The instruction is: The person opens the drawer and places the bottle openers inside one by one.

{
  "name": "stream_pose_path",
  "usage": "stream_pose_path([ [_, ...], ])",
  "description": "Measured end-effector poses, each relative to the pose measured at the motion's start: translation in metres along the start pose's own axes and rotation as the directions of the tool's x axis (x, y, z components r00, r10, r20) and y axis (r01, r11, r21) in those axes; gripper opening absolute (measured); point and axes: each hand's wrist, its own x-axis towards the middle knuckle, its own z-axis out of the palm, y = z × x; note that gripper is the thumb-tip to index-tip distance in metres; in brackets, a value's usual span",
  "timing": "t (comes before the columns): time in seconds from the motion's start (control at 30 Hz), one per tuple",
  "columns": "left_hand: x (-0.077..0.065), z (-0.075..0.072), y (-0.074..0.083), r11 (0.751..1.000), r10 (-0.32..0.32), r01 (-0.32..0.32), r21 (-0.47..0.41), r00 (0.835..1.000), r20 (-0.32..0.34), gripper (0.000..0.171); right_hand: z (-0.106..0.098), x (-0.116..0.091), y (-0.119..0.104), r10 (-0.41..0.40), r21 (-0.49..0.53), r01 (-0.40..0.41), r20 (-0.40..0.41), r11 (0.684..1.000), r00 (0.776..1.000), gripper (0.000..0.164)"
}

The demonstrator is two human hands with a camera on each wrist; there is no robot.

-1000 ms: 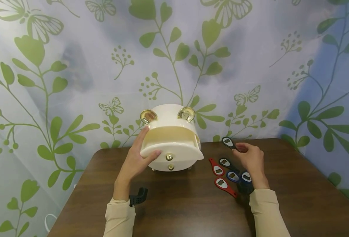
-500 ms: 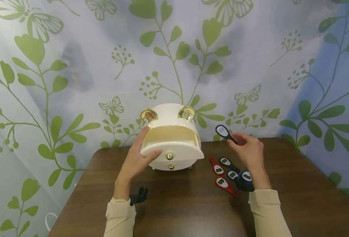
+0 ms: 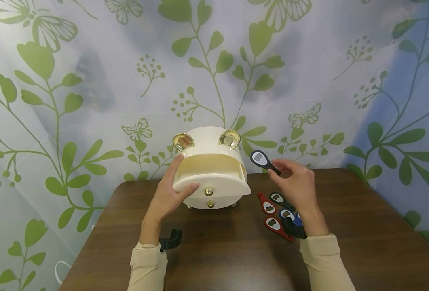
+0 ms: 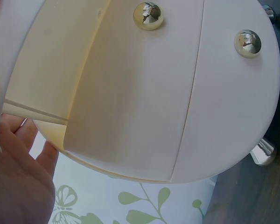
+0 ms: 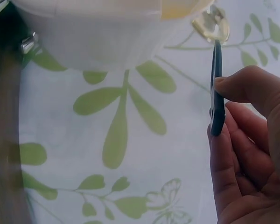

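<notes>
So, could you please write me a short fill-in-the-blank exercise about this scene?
The person's ____ hand holds a dark bottle opener.
The upper drawer of the white chest is ____, not closed.
Both round knobs on the chest are coloured ____.
The chest stands on a brown wooden ____.

Missing words: right; open; gold; table.

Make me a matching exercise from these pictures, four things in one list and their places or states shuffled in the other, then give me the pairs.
Things:
1. Left hand
2. Upper drawer
3. Right hand
4. Red bottle openers

Places or states:
A. Pinching a dark bottle opener in the air
B. Lying on the table
C. Against the side of the white cabinet
D. Pulled out, inside showing

Pairs: 1-C, 2-D, 3-A, 4-B
</notes>
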Motion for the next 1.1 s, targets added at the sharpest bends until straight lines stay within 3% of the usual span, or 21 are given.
stream_pose_path([
  [0.4,0.0,0.0,0.0,1.0,0.015,-0.015,-0.009,1.0,-0.004,0.091,0.011,-0.007,-0.028,-0.126,0.102,0.124,0.015,0.987,0.992,0.029],
  [0.67,-0.002,0.0,0.002,1.0,0.0,0.0,-0.001,1.0,-0.001,0.092,0.019,-0.012,-0.04,-0.122,0.145,0.107,0.093,0.984,0.988,0.028],
  [1.1,-0.001,-0.001,0.001,1.0,-0.014,0.014,-0.004,1.0,0.001,0.092,0.025,-0.008,-0.051,-0.127,0.206,0.107,0.087,0.973,0.988,0.026],
])
